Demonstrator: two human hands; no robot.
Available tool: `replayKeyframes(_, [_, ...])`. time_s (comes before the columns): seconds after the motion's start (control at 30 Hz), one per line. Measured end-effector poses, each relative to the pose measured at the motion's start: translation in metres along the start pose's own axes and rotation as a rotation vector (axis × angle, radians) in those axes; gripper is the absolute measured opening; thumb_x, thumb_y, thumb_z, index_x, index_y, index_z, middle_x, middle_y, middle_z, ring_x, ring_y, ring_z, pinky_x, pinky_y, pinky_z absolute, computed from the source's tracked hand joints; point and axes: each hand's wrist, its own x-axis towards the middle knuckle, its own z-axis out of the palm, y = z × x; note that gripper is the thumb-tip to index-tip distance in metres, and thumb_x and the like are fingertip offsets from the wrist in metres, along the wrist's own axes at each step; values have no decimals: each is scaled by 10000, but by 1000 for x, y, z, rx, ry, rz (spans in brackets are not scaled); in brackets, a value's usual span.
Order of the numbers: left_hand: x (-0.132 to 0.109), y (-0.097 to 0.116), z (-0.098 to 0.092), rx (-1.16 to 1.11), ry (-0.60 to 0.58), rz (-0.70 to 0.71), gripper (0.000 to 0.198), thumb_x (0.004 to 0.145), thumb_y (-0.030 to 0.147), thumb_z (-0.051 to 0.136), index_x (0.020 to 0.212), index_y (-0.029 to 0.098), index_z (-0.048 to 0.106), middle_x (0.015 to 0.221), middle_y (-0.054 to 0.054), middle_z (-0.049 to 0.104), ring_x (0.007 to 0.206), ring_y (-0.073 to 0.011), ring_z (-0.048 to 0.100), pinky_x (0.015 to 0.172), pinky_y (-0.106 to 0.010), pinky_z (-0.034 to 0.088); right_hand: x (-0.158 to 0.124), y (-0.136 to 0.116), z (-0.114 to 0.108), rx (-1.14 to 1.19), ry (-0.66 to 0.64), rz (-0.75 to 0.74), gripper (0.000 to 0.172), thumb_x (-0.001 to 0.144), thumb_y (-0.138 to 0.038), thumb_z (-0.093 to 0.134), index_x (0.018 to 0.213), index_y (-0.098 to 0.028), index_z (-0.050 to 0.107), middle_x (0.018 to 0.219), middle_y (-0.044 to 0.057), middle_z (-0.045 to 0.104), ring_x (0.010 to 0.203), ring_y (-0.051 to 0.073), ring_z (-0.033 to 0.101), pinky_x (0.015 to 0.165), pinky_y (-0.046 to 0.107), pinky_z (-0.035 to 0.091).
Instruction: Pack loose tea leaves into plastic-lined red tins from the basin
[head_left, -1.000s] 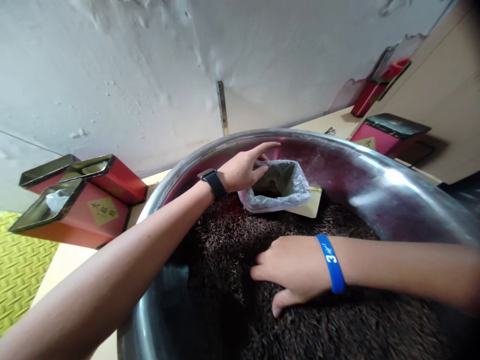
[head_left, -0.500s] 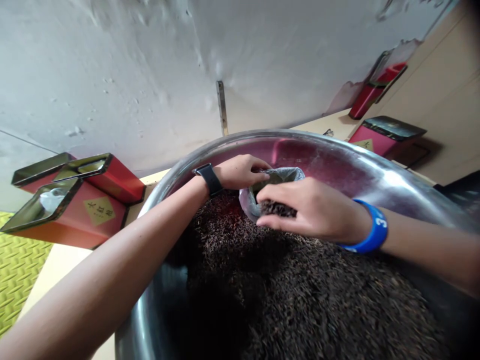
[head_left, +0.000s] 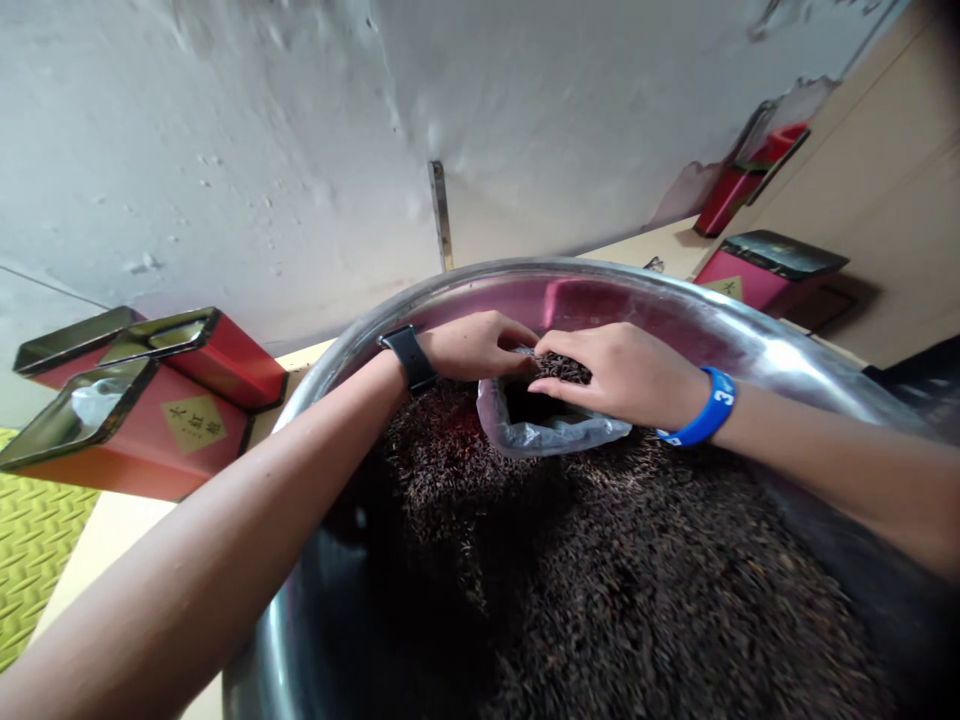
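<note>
A large metal basin [head_left: 480, 268] holds a heap of dark, twisted loose tea leaves [head_left: 675, 590]. On the heap, near the far wall of the basin, stands a clear plastic bag [head_left: 562, 438] with its mouth spread. My left hand [head_left: 480, 345] grips the bag's far left rim, its fingertips partly hidden. Over the mouth of the bag is my right hand [head_left: 619, 372], its fingers curled around a clump of tea leaves [head_left: 562, 368]. The inside of the bag is dark, and its contents cannot be made out.
Several red tea tins stand left of the basin, the nearest tin [head_left: 187, 425] open with plastic inside. A closed tin [head_left: 772, 270] and a red tin [head_left: 727, 200] are at the back right. Behind rises a peeling wall [head_left: 300, 130]; a yellow mat [head_left: 37, 550] lies at left.
My right hand has moved slightly up and away from me with the tea leaves, from in front of the bag to above its mouth. More of the bag's near rim shows. My left hand stays at the rim.
</note>
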Motion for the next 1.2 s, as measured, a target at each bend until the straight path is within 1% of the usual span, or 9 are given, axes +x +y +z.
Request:
replayKeyframes(0.13, [-1, 0, -2, -22, -21, 22, 299, 807, 283, 451, 1041, 205, 619, 958, -7, 668, 818, -121, 584, 724, -213, 423, 0, 2, 2, -39, 0, 8, 346, 838, -450, 444, 992, -165, 569, 839, 61, 652, 759, 176, 599, 660, 278, 382])
replayKeyframes(0.23, [-1, 1, -3, -24, -29, 28, 301, 803, 274, 454, 1052, 222, 615, 963, -2, 665, 823, -121, 586, 743, -218, 426, 0, 2, 3, -64, -7, 13, 337, 838, -448, 445, 987, -171, 565, 837, 56, 652, 748, 174, 599, 646, 274, 375])
replayKeyframes(0.33, [-2, 2, -5, -44, -43, 23, 313, 799, 289, 457, 1064, 223, 610, 956, 1, 663, 841, -128, 584, 753, -220, 429, 0, 2, 3, -76, -15, 16, 314, 834, -434, 455, 963, -171, 567, 822, 52, 649, 738, 170, 595, 630, 268, 365])
replayKeyframes(0.47, [-2, 4, -6, -110, -62, 15, 338, 800, 346, 461, 1064, 193, 608, 980, -13, 656, 886, -145, 574, 774, -229, 429, 0, 2, 3, -69, -21, 20, 301, 823, -429, 470, 937, -170, 572, 811, 51, 645, 713, 162, 586, 607, 261, 350])
replayKeyframes(0.6, [-2, 5, -5, -101, -56, 35, 378, 799, 418, 468, 1039, 162, 608, 970, -33, 654, 861, -149, 573, 739, -224, 427, 0, 3, 5, -80, -17, 20, 303, 823, -449, 464, 905, -174, 562, 778, 42, 640, 691, 162, 578, 579, 258, 326])
replayKeyframes(0.8, [0, 5, 1, -37, -18, 20, 397, 779, 470, 487, 977, 150, 613, 881, -41, 660, 764, -140, 571, 662, -224, 416, 0, 3, 6, -108, -28, 20, 314, 835, -459, 437, 874, -169, 550, 756, 40, 633, 665, 163, 579, 556, 258, 308])
replayKeyframes(1.07, [1, 8, 4, 1, 10, 21, 337, 781, 396, 492, 997, 159, 598, 903, -35, 655, 754, -127, 564, 649, -223, 409, -1, 4, 10, -146, -6, -17, 308, 820, -437, 467, 920, -160, 558, 814, 56, 650, 690, 169, 586, 564, 265, 320])
replayKeyframes(1.2, [1, 7, 4, 8, 16, 37, 325, 780, 377, 495, 995, 156, 596, 902, -36, 654, 756, -127, 564, 645, -221, 406, 0, 3, 9, -159, -22, 7, 319, 817, -443, 467, 924, -158, 564, 801, 64, 652, 688, 175, 588, 564, 267, 322])
